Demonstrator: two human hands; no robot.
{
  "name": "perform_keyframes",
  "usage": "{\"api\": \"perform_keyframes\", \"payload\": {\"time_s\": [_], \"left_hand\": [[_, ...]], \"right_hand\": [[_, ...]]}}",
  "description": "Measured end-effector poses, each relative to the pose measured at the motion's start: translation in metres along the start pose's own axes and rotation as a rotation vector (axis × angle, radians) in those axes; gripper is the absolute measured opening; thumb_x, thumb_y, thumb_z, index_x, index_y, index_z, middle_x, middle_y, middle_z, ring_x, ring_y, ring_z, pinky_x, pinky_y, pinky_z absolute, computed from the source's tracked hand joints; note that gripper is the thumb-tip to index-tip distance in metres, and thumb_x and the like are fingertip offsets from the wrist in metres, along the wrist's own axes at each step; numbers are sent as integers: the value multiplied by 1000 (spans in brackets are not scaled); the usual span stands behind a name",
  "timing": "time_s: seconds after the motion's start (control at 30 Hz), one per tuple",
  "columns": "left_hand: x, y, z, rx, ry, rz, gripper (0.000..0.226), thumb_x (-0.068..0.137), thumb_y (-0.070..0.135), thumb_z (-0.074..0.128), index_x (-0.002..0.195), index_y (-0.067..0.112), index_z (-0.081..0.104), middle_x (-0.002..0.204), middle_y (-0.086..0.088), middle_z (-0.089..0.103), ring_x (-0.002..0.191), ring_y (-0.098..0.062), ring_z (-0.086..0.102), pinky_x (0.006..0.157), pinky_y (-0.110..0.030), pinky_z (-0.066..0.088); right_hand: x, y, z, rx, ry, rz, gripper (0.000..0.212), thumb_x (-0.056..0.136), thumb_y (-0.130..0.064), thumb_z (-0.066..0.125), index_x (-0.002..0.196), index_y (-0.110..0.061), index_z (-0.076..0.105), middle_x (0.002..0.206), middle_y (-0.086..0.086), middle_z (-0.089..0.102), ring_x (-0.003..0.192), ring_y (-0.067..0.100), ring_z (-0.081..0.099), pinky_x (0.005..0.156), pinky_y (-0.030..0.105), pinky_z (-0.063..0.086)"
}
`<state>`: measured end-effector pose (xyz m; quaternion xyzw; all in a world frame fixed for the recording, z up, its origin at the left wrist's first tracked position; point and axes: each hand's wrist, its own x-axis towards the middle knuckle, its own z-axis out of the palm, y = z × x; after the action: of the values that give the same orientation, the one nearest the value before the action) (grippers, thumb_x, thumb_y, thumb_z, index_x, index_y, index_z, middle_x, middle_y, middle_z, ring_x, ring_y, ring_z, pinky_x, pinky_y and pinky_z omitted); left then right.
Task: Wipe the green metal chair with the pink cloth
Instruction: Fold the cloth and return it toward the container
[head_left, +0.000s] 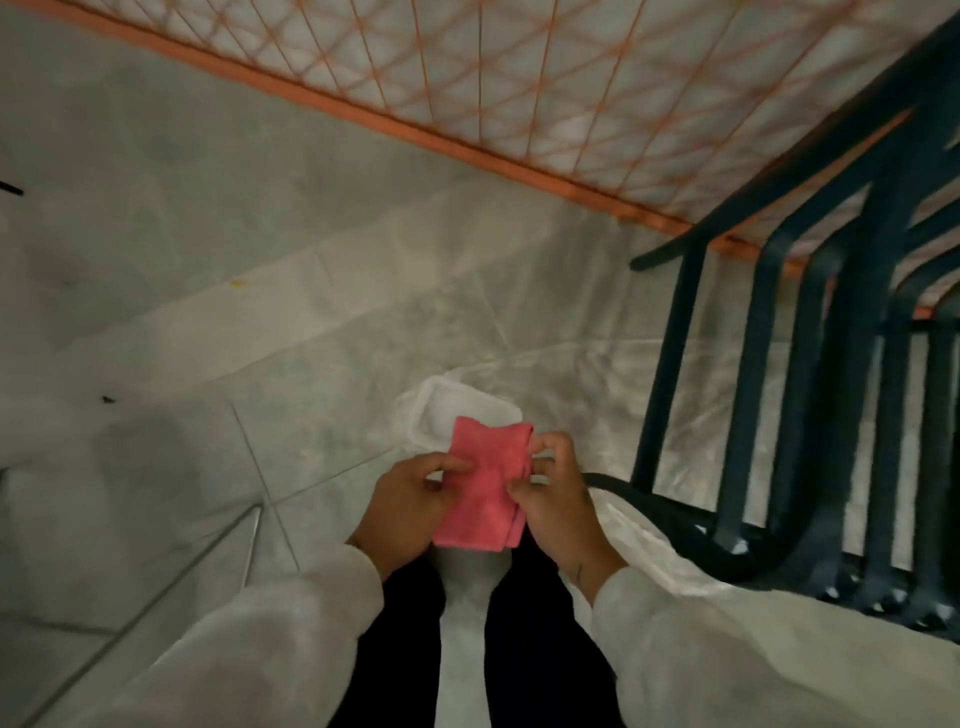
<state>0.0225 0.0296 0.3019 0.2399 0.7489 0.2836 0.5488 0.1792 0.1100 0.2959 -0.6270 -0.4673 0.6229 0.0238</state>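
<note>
A folded pink cloth (485, 488) hangs between both my hands at the lower middle of the head view. My left hand (405, 506) pinches its left edge with thumb and fingers. My right hand (558, 501) pinches its right edge. The green metal chair (810, 332) stands to the right, its dark slatted back and curved frame rising past my right arm. Neither hand touches the chair.
An orange metal mesh table (467, 140) fills the top of the view. A white plastic container (467, 410) lies on the tiled floor (208, 260) just beyond the cloth. My dark trouser legs and pale sleeves fill the bottom.
</note>
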Motion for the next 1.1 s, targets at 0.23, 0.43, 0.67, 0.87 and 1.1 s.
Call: {"api": "perform_keyframes", "payload": {"time_s": [0.23, 0.43, 0.67, 0.87, 1.1], "left_hand": [[157, -113, 29, 152, -24, -13, 27, 83, -3, 62, 99, 16, 75, 91, 4, 67, 86, -14, 63, 82, -20, 46], [260, -152, 38, 322, -171, 116, 34, 84, -2, 58, 102, 22, 73, 96, 8, 66, 86, -12, 64, 74, -9, 46], [328, -147, 49, 951, -477, 360, 24, 80, 21, 63, 100, 31, 74, 106, 7, 71, 91, -14, 63, 66, -10, 38], [343, -154, 58, 1108, -659, 471, 20, 90, 25, 53, 87, 20, 72, 96, 2, 69, 89, -19, 64, 83, -41, 49], [345, -170, 56, 1271, -598, 622, 30, 96, 23, 46, 115, 17, 68, 131, -2, 59, 121, -19, 53, 103, -33, 38]], "right_hand": [[155, 105, 68, 100, 91, 154, 27, 86, 0, 61, 76, -24, 70, 94, 5, 72, 92, 24, 66, 85, 42, 57], [217, 145, 108, 678, 172, 425, 36, 89, 11, 44, 112, -7, 64, 106, 15, 69, 90, 28, 69, 69, 40, 61], [243, 154, 150, 1095, 166, 499, 48, 84, 11, 42, 122, -9, 63, 110, 8, 67, 103, 22, 62, 92, 38, 55], [260, 149, 159, 1162, 121, 584, 44, 86, 11, 46, 124, -7, 61, 107, 8, 63, 101, 20, 57, 93, 34, 53], [268, 150, 146, 1092, 2, 582, 42, 86, 14, 42, 121, -3, 59, 112, 14, 62, 96, 24, 60, 93, 37, 54]]}}
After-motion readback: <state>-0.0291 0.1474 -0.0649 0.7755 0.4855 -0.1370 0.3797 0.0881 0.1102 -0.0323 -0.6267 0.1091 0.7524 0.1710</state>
